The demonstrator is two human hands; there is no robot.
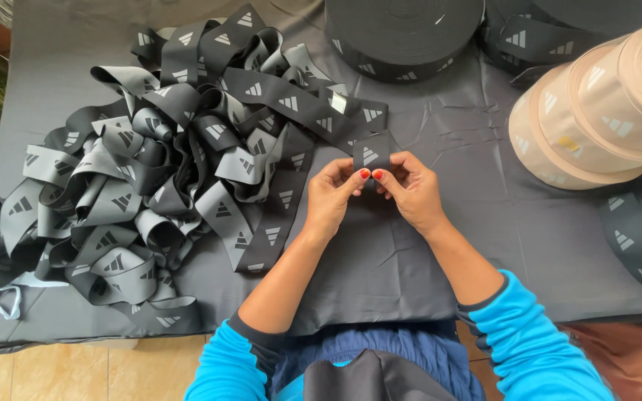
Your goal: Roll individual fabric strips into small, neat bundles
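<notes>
Both hands are pinching one black elastic band end with pale triangle marks (371,154); left hand (334,194) and right hand (411,188) fingers are closing on its lower edge, equally near; the band's long axis is running up-left toward the tangled heap of black elastic (172,148) on the dark-clothed counter (469,223).

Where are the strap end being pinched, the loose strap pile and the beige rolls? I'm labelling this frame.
strap end (371,154): head view, on its flat face above the thumbs.
loose strap pile (150,171): head view, middle of the tangle.
beige rolls (596,119): head view, side of the stacked rolls.
</notes>
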